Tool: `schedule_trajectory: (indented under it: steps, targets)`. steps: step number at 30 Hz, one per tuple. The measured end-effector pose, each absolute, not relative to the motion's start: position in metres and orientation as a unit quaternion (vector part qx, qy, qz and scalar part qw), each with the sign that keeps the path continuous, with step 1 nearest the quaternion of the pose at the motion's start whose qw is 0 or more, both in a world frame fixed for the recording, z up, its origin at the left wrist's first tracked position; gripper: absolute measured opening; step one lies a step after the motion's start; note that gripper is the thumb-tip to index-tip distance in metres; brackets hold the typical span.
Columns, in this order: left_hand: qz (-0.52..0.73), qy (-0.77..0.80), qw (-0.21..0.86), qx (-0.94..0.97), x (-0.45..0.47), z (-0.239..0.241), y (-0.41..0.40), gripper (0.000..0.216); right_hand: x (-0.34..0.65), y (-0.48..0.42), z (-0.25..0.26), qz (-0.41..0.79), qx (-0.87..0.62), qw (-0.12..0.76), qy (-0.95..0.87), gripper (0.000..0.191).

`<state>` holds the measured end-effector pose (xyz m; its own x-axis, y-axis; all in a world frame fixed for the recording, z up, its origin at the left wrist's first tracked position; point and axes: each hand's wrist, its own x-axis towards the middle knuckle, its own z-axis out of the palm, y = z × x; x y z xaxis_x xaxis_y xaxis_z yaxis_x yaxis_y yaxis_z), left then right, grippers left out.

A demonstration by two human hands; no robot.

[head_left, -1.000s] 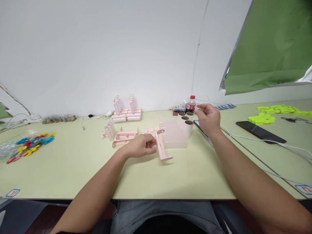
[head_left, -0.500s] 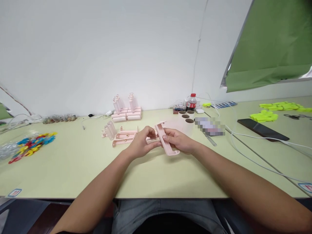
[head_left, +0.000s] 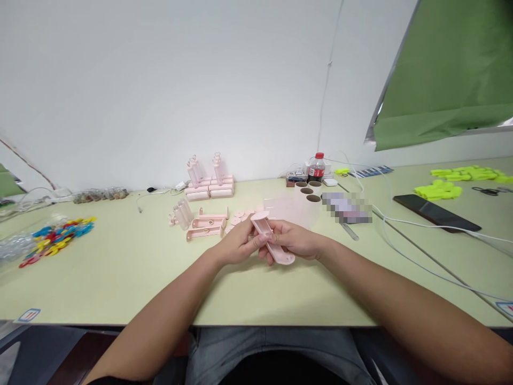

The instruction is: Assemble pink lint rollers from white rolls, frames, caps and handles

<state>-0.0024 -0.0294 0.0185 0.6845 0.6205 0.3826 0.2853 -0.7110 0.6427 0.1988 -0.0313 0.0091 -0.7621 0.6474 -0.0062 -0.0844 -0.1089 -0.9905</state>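
Note:
Between both hands, a little above the table, is a pale pink plastic bracket (head_left: 282,255) with rounded end plates, tilted so its hollow side faces me. My left hand (head_left: 241,241) grips it from the left, thumb laid across its middle. From the right, my right hand (head_left: 294,238) closes on it too, with the two thumbs meeting. The fingers behind the bracket are partly hidden. Left of my hands lie similar pink brackets (head_left: 206,231), two with a ring inside. Small pink discs (head_left: 237,218) and clear pinkish sheets (head_left: 290,208) lie just beyond.
Clear tubes (head_left: 183,213) stand left of the brackets, with assembled pink units (head_left: 210,188) by the wall. Cardboard tubes (head_left: 313,198), a cola bottle (head_left: 316,168), a knife (head_left: 350,231), a black phone (head_left: 436,213) and white cables are on the right. Colourful plastic pieces (head_left: 60,240) lie far left.
The bracket has turned, so its hollow side now shows instead of its back. My left hand has moved onto it, and the thin piece seen in its fingers is no longer visible.

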Motion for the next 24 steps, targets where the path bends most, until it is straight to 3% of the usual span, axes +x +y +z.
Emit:
schedule_trajectory:
  steps: [5, 16, 24]
  targets:
    - [0.181, 0.228, 0.267, 0.919, -0.0021, 0.0215, -0.0292, 0.058, 0.2004, -0.0272, 0.0055, 0.686, -0.22, 0.254, -0.645, 0.039]
    - [0.223, 0.274, 0.146, 0.924, -0.0035, 0.0164, -0.0276, 0.048, 0.1994, -0.0304, 0.0119, 0.629, -0.179, 0.26, -0.71, 0.04]
    - [0.229, 0.273, 0.181, 0.917, -0.001, 0.02, -0.0296, 0.053, 0.1989, -0.0319, 0.013, 0.636, -0.175, 0.266, -0.702, 0.036]
